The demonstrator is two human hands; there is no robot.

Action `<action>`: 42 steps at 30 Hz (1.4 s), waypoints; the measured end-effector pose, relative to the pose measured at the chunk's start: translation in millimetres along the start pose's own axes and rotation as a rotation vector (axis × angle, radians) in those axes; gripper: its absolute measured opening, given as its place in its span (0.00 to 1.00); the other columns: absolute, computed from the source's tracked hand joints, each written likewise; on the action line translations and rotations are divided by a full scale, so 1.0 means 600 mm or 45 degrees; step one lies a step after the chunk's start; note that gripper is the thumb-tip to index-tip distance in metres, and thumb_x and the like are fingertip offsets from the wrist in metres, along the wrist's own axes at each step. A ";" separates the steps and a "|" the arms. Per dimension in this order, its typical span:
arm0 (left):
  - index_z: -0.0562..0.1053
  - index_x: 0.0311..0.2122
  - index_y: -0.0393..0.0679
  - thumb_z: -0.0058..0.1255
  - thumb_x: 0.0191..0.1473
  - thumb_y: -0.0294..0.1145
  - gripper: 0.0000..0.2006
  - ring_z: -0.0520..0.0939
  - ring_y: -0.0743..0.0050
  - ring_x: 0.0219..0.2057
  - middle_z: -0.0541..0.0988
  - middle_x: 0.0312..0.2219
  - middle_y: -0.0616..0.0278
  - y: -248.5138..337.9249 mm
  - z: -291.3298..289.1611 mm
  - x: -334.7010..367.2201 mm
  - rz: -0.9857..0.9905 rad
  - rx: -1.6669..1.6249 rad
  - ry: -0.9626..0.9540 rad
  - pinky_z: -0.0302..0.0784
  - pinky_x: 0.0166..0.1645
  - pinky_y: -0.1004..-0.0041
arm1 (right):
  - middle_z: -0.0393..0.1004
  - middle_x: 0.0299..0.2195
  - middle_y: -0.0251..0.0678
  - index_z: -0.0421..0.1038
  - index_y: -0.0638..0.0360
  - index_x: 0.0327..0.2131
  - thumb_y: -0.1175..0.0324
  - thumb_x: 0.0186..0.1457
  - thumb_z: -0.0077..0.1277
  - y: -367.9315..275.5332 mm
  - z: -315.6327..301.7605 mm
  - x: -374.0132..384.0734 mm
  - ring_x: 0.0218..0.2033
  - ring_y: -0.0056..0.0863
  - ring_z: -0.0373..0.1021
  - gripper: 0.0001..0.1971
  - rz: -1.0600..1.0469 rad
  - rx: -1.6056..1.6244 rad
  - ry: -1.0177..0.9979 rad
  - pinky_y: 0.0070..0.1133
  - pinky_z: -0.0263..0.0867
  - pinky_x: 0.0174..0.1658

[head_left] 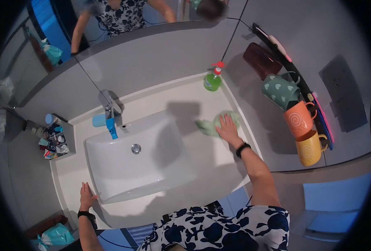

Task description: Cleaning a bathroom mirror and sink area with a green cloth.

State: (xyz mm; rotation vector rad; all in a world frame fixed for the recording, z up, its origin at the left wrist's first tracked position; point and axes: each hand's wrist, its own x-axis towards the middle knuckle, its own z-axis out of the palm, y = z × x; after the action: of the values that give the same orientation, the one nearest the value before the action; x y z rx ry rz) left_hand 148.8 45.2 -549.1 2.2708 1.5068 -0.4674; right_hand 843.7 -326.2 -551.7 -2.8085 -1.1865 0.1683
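My right hand (227, 130) lies flat on a pale green cloth (208, 128), its fingers stretched out and a little apart. The cloth is bunched on the white countertop (219, 157) to the right of the sink, with part of it hidden under the palm. At the front left, my left hand (86, 196) rests open on the counter edge beside the white sink basin (114, 167); nothing is in it. Behind the cloth, near the back corner, stands a soap bottle (212, 80) with green liquid and a red pump.
A faucet (110, 104) with a blue spout extension stands behind the basin, beside a light-blue block (99, 121). A grey organizer (62, 140) of small items is at left. On the right wall hang green, orange and yellow mugs (299, 119). A mirror (122, 21) spans the back.
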 end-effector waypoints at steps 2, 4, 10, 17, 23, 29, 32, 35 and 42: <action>0.47 0.62 0.43 0.65 0.34 0.31 0.50 0.50 0.45 0.62 0.45 0.63 0.50 0.009 -0.001 0.005 0.018 -0.031 0.020 0.51 0.64 0.61 | 0.46 0.60 0.52 0.50 0.60 0.60 0.52 0.54 0.45 0.026 -0.002 -0.133 0.61 0.47 0.44 0.34 0.086 0.010 -0.005 0.38 0.44 0.61; 0.47 0.62 0.42 0.65 0.34 0.30 0.50 0.50 0.44 0.62 0.45 0.63 0.50 -0.006 -0.006 -0.009 0.006 -0.007 0.024 0.52 0.64 0.61 | 0.46 0.60 0.55 0.49 0.64 0.59 0.54 0.54 0.45 0.022 -0.007 -0.242 0.61 0.50 0.44 0.34 0.076 0.049 -0.001 0.39 0.44 0.60; 0.47 0.62 0.41 0.65 0.33 0.28 0.50 0.51 0.43 0.61 0.45 0.63 0.50 0.004 -0.006 -0.009 0.005 0.005 0.027 0.53 0.63 0.60 | 0.44 0.60 0.57 0.47 0.66 0.59 0.54 0.56 0.44 0.039 -0.015 -0.265 0.61 0.52 0.43 0.35 0.125 0.032 -0.065 0.40 0.45 0.60; 0.47 0.61 0.41 0.65 0.33 0.29 0.51 0.51 0.43 0.61 0.45 0.63 0.52 0.006 -0.006 -0.003 0.056 0.035 0.033 0.54 0.63 0.60 | 0.40 0.61 0.58 0.42 0.68 0.60 0.52 0.57 0.42 0.044 0.002 -0.138 0.62 0.53 0.41 0.37 0.325 0.101 -0.069 0.39 0.43 0.61; 0.46 0.62 0.40 0.66 0.32 0.30 0.52 0.51 0.43 0.61 0.45 0.63 0.50 0.006 -0.013 -0.002 0.049 0.109 0.004 0.53 0.63 0.60 | 0.42 0.60 0.61 0.44 0.73 0.58 0.54 0.57 0.42 0.041 0.013 -0.079 0.61 0.54 0.42 0.36 0.159 0.071 -0.021 0.38 0.44 0.61; 0.45 0.62 0.40 0.67 0.31 0.29 0.53 0.51 0.43 0.60 0.45 0.62 0.47 -0.031 0.005 0.005 0.125 0.096 0.038 0.51 0.64 0.60 | 0.45 0.60 0.58 0.47 0.70 0.58 0.54 0.56 0.42 -0.008 0.024 0.162 0.61 0.53 0.43 0.34 0.160 0.142 0.142 0.36 0.43 0.62; 0.45 0.62 0.39 0.67 0.31 0.29 0.53 0.51 0.43 0.61 0.45 0.62 0.45 -0.004 -0.006 0.018 0.120 0.080 0.000 0.51 0.64 0.60 | 0.48 0.60 0.55 0.48 0.73 0.57 0.54 0.56 0.41 -0.012 0.018 0.227 0.61 0.47 0.47 0.34 0.126 0.159 0.247 0.34 0.45 0.62; 0.44 0.62 0.38 0.66 0.32 0.28 0.53 0.51 0.44 0.61 0.45 0.62 0.43 0.000 -0.013 -0.005 0.036 0.069 -0.033 0.51 0.64 0.61 | 0.51 0.59 0.50 0.51 0.69 0.57 0.52 0.57 0.39 -0.046 -0.029 0.239 0.61 0.43 0.48 0.33 0.128 0.284 0.098 0.30 0.46 0.62; 0.44 0.61 0.34 0.65 0.35 0.25 0.50 0.50 0.45 0.62 0.44 0.61 0.39 -0.020 -0.010 0.012 0.180 0.062 -0.047 0.50 0.64 0.64 | 0.53 0.59 0.45 0.57 0.61 0.55 0.55 0.56 0.43 0.026 0.035 0.048 0.58 0.41 0.54 0.27 -0.038 0.068 0.431 0.30 0.57 0.56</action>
State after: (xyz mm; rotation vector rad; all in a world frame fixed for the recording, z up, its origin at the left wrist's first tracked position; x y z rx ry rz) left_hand 141.0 58.2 -548.8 2.3725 1.3201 -0.5072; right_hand 872.0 -315.3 -576.3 -2.6308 -1.1225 -0.2634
